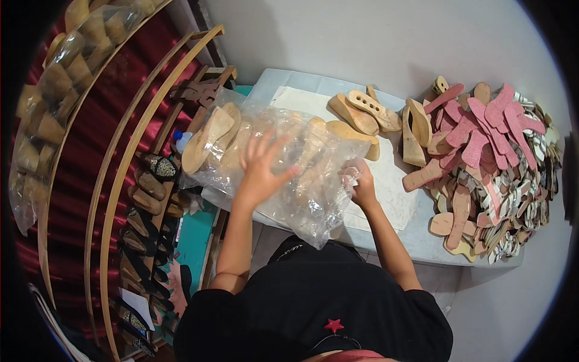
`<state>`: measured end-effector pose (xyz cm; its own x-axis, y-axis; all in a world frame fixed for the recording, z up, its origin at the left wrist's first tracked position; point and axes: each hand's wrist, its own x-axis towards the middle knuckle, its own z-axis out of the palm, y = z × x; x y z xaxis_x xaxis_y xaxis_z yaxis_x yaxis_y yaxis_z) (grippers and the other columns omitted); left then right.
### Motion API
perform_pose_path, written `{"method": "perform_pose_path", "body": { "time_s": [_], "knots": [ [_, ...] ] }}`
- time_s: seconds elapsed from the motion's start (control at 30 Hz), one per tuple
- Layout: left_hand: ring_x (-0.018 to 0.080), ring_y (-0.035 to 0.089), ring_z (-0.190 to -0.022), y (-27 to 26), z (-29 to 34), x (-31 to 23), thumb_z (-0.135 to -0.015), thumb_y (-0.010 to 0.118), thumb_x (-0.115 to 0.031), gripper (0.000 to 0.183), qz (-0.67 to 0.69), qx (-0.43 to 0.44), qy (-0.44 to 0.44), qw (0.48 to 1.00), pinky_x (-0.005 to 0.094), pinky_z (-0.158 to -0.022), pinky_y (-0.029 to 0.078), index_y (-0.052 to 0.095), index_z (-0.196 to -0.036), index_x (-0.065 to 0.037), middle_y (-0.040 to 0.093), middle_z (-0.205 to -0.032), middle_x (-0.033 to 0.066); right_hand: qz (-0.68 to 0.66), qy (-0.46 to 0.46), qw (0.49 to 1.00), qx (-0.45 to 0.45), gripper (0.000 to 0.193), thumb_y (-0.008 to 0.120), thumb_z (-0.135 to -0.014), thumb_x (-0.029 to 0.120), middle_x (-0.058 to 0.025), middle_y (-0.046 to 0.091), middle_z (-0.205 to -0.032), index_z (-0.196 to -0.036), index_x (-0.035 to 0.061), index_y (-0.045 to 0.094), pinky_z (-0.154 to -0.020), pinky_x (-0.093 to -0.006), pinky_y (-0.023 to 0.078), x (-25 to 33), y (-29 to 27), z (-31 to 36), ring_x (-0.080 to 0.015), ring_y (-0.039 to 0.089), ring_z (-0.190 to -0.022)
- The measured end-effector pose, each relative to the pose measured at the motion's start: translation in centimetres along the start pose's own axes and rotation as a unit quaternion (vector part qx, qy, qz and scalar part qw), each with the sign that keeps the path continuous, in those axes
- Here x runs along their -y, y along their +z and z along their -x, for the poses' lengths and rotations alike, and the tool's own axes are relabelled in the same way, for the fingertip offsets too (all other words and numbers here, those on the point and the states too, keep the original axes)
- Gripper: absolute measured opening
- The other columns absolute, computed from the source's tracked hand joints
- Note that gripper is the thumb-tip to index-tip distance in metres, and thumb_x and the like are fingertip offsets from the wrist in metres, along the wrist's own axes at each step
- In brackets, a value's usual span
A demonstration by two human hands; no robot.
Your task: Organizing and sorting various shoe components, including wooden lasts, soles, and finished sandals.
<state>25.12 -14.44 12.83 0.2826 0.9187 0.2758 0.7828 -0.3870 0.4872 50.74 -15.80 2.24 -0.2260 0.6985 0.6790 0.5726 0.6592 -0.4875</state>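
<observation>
A large clear plastic bag (283, 202) lies across the left part of the table, with several wooden wedge shoe soles (208, 139) showing through it. My left hand (263, 163) rests on top of the bag with its fingers spread. At the bag's right end, my right hand (360, 181) is closed around a bunched edge of the plastic. Just beyond the bag, a few loose wooden wedge soles (356, 114) lie on a white sheet (392, 202). Another pale sole (413, 145) stands to their right.
Pink and tan insole pieces (476, 133) form a big heap at the table's right end. The pale table (274, 78) stands against the wall. On the left, a wooden rack (123, 163) rises beside several shoes (145, 199), a blue-capped bottle (181, 142) and another bag of wooden soles (54, 84).
</observation>
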Motion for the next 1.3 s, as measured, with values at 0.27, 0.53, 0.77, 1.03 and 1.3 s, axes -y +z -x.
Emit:
{"method": "perform_pose_path", "body": {
  "time_s": [0.27,0.53,0.77,1.03,1.3],
  "knots": [
    [0.0396,0.005,-0.131,6.7,2.2,-5.4,-0.058,0.068,-0.054,0.08,0.021,0.178,0.097,0.979,0.0619,-0.099,-0.002,0.044,-0.127,-0.023,0.019,-0.142,0.0144,0.211,0.219,0.93,-0.207,0.021,0.062,-0.069,0.01,-0.0119,0.055,-0.09,-0.089,0.0049,0.058,-0.082,-0.0372,0.037,-7.2,-6.2,3.1,-0.0286,0.049,-0.09],
    [0.0357,0.017,-0.13,8.2,2.3,-6.9,-0.073,0.061,-0.044,0.062,-0.068,0.193,0.002,0.979,0.0578,-0.101,0.004,0.047,-0.12,-0.007,0.033,-0.135,0.016,0.423,0.402,0.806,-0.099,0.078,0.076,-0.058,0.028,-0.0224,0.041,-0.111,-0.118,-0.0008,0.035,-0.091,-0.0445,0.033,-15.6,-10.3,5.4,-0.0379,0.039,-0.106],
    [0.0362,0.028,-0.124,6.7,2.4,-13.5,-0.077,0.061,-0.035,0.045,0.014,-0.008,0.025,1.0,0.0518,-0.101,0.015,0.053,-0.109,-0.005,0.044,-0.123,0.0164,0.438,0.45,0.778,0.013,0.074,0.075,-0.055,0.029,-0.0171,0.048,-0.101,-0.114,0.0014,0.04,-0.086,-0.0454,0.037,-16.2,-11.7,4.4,-0.034,0.049,-0.095],
    [0.0221,0.049,-0.1,12.9,2.0,-17.6,-0.077,0.062,-0.02,0.03,0.316,0.126,0.04,0.94,0.0337,-0.081,0.041,0.055,-0.104,-0.007,0.052,-0.106,0.0081,0.257,0.347,0.902,-0.004,0.051,0.072,-0.06,0.023,-0.0226,0.052,-0.092,-0.099,0.0015,0.046,-0.077,-0.0422,0.042,-20.8,-15.1,7.4,-0.0369,0.052,-0.087],
    [0.0223,0.05,-0.102,20.1,0.0,-17.4,-0.079,0.061,-0.029,0.038,0.31,0.165,-0.025,0.936,0.035,-0.083,0.042,0.053,-0.108,-0.006,0.053,-0.107,0.0106,0.135,0.375,0.917,-0.008,0.055,0.074,-0.06,0.02,-0.0222,0.048,-0.092,-0.097,-0.003,0.041,-0.077,-0.0393,0.04,-18.4,-12.5,6.9,-0.0355,0.048,-0.088]
  ]
}}
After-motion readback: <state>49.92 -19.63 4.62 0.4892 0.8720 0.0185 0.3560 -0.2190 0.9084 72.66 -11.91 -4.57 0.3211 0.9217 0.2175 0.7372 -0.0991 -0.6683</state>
